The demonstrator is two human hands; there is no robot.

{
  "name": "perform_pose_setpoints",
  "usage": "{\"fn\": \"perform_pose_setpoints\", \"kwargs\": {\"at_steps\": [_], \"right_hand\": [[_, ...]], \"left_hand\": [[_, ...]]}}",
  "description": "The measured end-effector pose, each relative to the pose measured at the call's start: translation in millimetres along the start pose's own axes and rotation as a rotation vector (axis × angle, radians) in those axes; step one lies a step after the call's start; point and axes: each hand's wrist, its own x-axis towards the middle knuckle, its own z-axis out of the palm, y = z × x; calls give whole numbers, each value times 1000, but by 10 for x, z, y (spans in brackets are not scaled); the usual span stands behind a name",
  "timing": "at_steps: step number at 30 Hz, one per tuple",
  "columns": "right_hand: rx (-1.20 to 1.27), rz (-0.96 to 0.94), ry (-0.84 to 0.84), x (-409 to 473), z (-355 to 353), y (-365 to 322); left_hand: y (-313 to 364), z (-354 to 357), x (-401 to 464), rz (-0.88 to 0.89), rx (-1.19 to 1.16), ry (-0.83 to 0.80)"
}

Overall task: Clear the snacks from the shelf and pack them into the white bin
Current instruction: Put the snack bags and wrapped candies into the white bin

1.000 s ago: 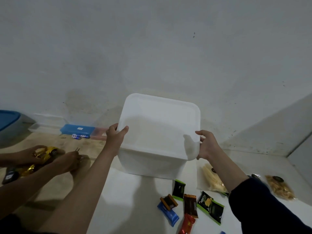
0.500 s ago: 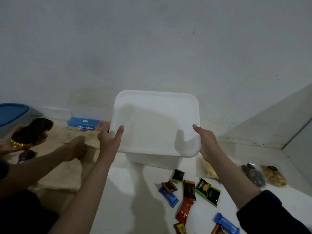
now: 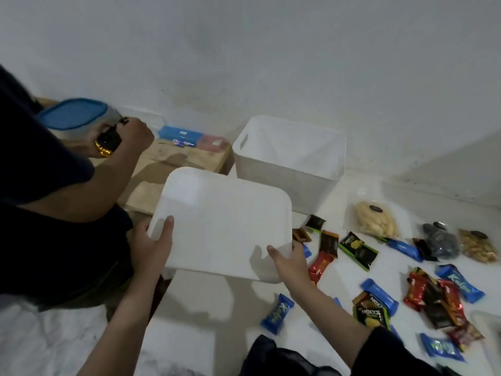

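The grey-white wall [image 3: 271, 63] fills the whole back of the view; below it runs the white shelf surface [image 3: 211, 299], and to the left sits a wooden board [image 3: 162, 169]. A second person in dark clothing [image 3: 40, 185] crowds the left side, one hand [image 3: 130, 139] closed round a small dark and gold object; behind that hand stands a tub with a blue lid [image 3: 73, 115], and a flat blue case [image 3: 180, 133] lies along the wall. The white bin [image 3: 287, 158] stands open against the wall, its handle slot on the left side wall; nothing shows inside it. In front of it, the white lid [image 3: 225, 223] is held tilted above the shelf; the left hand [image 3: 151, 245] grips its near left corner with the thumb on top, and the right hand [image 3: 290, 264] grips the near right edge, fingers curled under. The lid covers part of the shelf and hides the edges of a few wrappers at its right side. The snacks are spread on the shelf to the right: a clear bag of pale biscuits [image 3: 375, 218], a bag of dark pieces [image 3: 440, 241], a bag of nuts [image 3: 478, 245], green Nextar packets [image 3: 357, 251], blue Kalpa bars [image 3: 278, 313], red wrappers [image 3: 320, 267].

A second ago the lid sat on the bin, held at both sides; now it is off and nearer the person, and the bin is uncovered; more snacks have come into sight.
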Motion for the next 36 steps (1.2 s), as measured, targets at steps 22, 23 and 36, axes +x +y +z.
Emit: {"fn": "perform_pose_setpoints", "kwargs": {"at_steps": [22,23,36], "right_hand": [[-266,301,90,23,-402,657],[-216,295,98,49,-455,654],[-163,274,-28,103,-319,421]], "left_hand": [[-819,735,-489,-127,383,-412],[-797,794,-464,-121,385,-417],[-518,803,271,-34,249,-335]]}}
